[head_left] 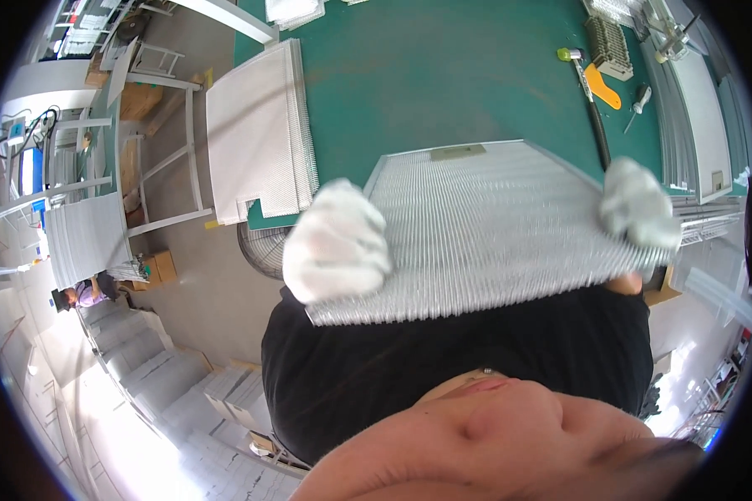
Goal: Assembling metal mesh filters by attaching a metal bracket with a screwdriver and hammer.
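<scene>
Head view: silvery panel [485,225], flat; finely ridged.

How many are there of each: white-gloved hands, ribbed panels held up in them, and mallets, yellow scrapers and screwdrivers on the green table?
White-gloved hands: 2 (left hand, right hand)
Held ribbed panel: 1
Mallet: 1
Yellow scraper: 1
Screwdriver: 1
Total: 6

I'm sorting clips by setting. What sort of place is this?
Probably a factory workshop: a ribbed panel is held at a green bench, where a stack of panels lies, with a hammer and screwdriver farther right.
</scene>
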### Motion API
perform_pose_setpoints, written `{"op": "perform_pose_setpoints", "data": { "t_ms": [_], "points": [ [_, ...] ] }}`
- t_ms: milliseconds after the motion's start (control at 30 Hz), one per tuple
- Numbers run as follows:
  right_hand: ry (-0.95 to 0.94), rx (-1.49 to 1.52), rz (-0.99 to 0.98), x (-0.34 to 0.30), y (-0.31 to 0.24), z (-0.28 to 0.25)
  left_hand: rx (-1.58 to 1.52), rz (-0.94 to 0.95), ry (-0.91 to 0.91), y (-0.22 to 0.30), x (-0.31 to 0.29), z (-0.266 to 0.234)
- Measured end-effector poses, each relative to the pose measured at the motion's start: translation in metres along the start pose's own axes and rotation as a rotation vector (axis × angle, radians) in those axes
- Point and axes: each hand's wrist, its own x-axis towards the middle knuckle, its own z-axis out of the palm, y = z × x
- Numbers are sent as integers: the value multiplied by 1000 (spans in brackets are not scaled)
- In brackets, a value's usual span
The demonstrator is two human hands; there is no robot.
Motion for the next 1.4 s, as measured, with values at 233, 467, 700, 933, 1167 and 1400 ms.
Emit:
{"op": "perform_pose_setpoints", "data": {
  "t_ms": [233, 467, 700, 933, 1167, 1400],
  "points": [
    [-326, 110, -185, -18, -9, -18, 51, 137, 68, 4, -14, 24],
    [-341, 103, -108, -27, -23, -8, 126, -690, -262, -41, -75, 33],
    [-195, 147, -117, -42, -22, 11, 295, -797, -512, -81, -95, 23],
    [-233, 171, -111, -46, -23, -3, 247, -791, -420, -88, -96, 21],
    [-17, -146, 27, -32, -27, 13, 179, -867, -139, -36, -74, 17],
    [-40, -196, 151, 9, 10, -13, 276, -154, 434, 2, 13, 5]
  ]
}}
